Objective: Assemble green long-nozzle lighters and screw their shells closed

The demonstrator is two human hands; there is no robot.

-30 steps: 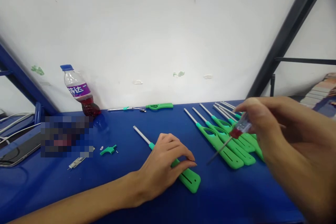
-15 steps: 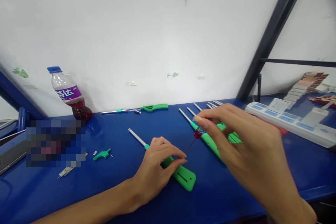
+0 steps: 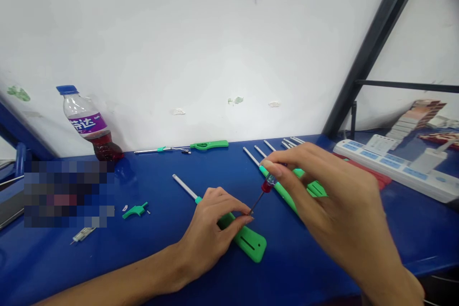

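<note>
My right hand is closed on a small screwdriver with a red and clear handle, its thin shaft slanting down to the left. The shaft's tip is at the fingertips of my left hand, where thumb and index finger are pinched together. What they pinch is too small to make out. Under my left hand lies a green lighter with a metal tube; its middle is hidden by the hand. Behind the screwdriver, several more green lighters lie side by side, partly covered by my right hand.
An opened lighter with wires lies along the wall. To the left are a green trigger piece, a small clear part and a bottle. A white power strip and a red object sit at the right.
The screwdriver and my right hand have shifted slightly left and down, its tip now at my left fingertips. The view has moved a little; my left hand keeps its pinch.
</note>
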